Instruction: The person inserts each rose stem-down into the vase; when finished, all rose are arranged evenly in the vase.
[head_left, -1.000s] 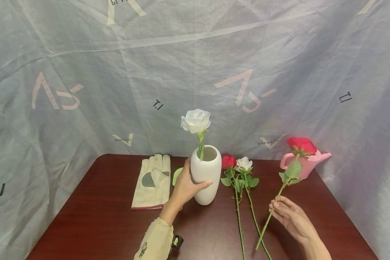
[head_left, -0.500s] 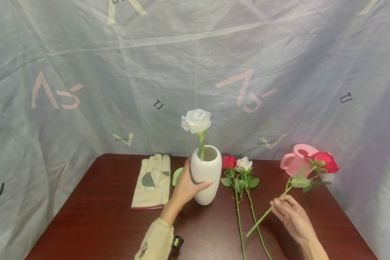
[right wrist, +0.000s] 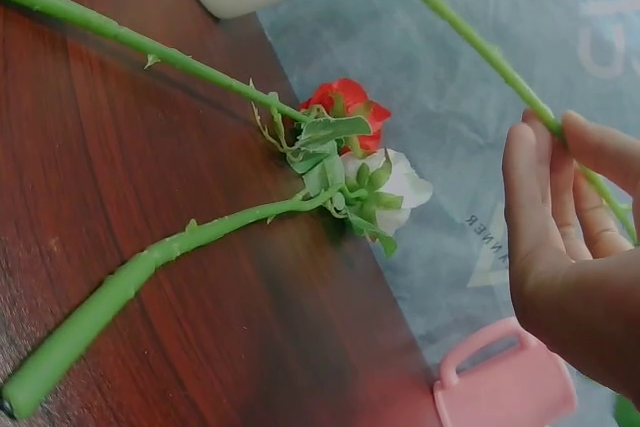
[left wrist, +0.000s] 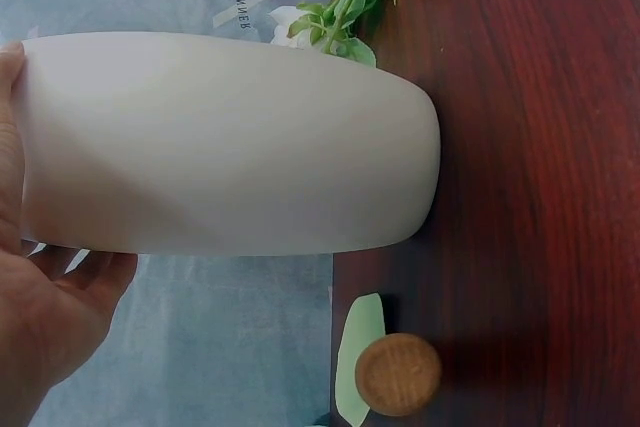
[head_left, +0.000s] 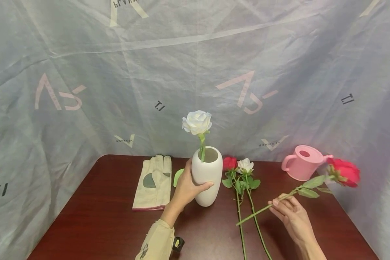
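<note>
My left hand (head_left: 190, 186) grips the side of a white vase (head_left: 208, 180), thumb across its front. The vase stands upright on the table, and a white rose (head_left: 197, 122) rises from its mouth. Between thumb and fingertips, my right hand (head_left: 292, 216) pinches the stem of a red rose (head_left: 344, 172). That rose is held above the table, tilted with its bloom to the right and its cut end to the left. Another red rose (head_left: 229, 163) and a white rose (head_left: 245, 165) lie on the table between the hands. In the left wrist view the vase (left wrist: 230, 147) hides most of the fingers.
A cream work glove (head_left: 153, 184) lies left of the vase. Partly behind the left hand is a light green object (head_left: 178, 177); the left wrist view shows its round wooden end (left wrist: 398, 375). A pink watering can (head_left: 303, 163) stands at the back right, before a grey cloth backdrop (head_left: 169, 72).
The red rose in my right hand has swung from nearly upright to leaning far right, its bloom moving right and down, its cut end left and up. The left hand and vase have stayed put.
</note>
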Demonstrator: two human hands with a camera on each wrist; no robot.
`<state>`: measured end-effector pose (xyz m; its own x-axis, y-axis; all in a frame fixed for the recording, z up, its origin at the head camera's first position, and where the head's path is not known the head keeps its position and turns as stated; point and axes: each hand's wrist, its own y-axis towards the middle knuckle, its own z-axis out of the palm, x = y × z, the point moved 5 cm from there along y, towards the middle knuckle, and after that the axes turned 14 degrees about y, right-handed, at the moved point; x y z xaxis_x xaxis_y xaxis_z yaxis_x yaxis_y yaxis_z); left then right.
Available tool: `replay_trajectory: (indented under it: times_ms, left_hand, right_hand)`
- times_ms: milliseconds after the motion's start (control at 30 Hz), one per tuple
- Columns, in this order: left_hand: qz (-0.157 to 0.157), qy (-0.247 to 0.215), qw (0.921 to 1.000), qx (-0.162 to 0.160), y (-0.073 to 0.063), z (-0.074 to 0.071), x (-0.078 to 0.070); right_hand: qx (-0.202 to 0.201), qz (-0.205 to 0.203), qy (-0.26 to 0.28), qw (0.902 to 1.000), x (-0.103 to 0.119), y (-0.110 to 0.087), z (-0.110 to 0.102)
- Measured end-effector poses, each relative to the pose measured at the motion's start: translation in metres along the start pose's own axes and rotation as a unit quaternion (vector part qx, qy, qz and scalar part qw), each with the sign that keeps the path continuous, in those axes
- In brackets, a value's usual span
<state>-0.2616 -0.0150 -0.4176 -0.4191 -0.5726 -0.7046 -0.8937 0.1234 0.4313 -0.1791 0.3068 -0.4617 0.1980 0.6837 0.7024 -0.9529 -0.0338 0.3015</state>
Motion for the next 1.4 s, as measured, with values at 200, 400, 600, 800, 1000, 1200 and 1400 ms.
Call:
replay_trajectory:
  times_ms: [200,400,600,800,1000,1200,1400]
  left_hand:
    - [0.007,0.007,0.9999,-0.011,0.0,-0.002,-0.001]
    - [0.001,0.005,0.9999,-0.01,-0.001,-0.002,-0.001]
    - [0.003,0.005,0.9999,-0.009,-0.001,-0.002,-0.002]
    - [0.005,0.004,1.0,-0.006,-0.001,-0.001,-0.001]
    - [0.006,0.004,1.0,-0.005,-0.001,0.0,-0.001]
    - [0.002,0.001,1.0,-0.005,-0.001,0.0,-0.001]
    - [0.002,-0.001,1.0,-0.003,-0.001,-0.001,-0.001]
  right_hand:
    - [0.009,-0.019,-0.055,0.9983,-0.011,0.005,-0.038]
    - [-0.038,-0.013,-0.079,0.9961,-0.025,0.011,-0.079]
    - [-0.083,-0.013,-0.074,0.9937,-0.027,0.011,-0.081]
    - [-0.089,-0.052,-0.048,0.9936,-0.025,0.014,-0.086]
    - [-0.056,-0.083,-0.007,0.995,-0.018,0.023,-0.079]
    - [-0.078,-0.087,-0.004,0.9931,0.009,0.027,0.0]
    - [-0.125,-0.076,0.054,0.9877,0.023,0.033,0.052]
